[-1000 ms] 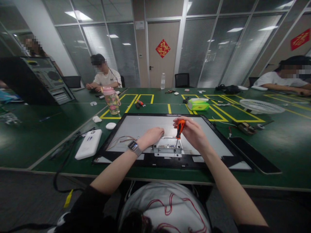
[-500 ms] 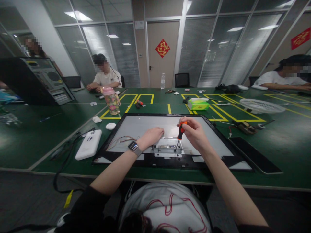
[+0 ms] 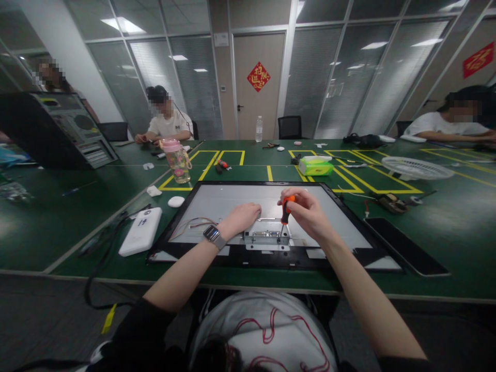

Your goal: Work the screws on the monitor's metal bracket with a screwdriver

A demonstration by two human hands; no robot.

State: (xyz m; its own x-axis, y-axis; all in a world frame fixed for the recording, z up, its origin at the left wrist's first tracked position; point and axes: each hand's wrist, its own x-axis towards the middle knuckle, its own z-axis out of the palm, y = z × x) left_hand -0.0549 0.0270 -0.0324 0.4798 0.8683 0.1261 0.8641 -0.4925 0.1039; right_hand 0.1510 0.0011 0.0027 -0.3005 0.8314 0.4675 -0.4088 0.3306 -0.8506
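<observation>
A large flat monitor panel (image 3: pixel 217 204) lies back-up on the green table, black-framed with a grey metal back. Near its front edge sits a small metal connector bracket (image 3: pixel 266 238). My right hand (image 3: pixel 306 212) is closed round an orange-and-black screwdriver (image 3: pixel 285 209), held upright with its tip down on the right end of the bracket. My left hand (image 3: pixel 242 217) rests palm-down on the panel just left of the bracket, fingers stretched flat. A watch sits on that wrist. Thin coloured wires (image 3: pixel 194 223) run across the panel's left part.
A white power bank (image 3: pixel 141 231) lies left of the panel, a dark phone-like slab (image 3: pixel 405 247) to its right. Behind stand a pink-lidded bottle (image 3: pixel 177 161), a green tissue pack (image 3: pixel 315 166), a white fan grille (image 3: pixel 416 168) and a computer case (image 3: pixel 58 129). Other people sit at the far side.
My right hand has shifted its grip on the screwdriver handle, covering more of it and turning slightly, while the tip stays on the bracket. My left hand has not moved.
</observation>
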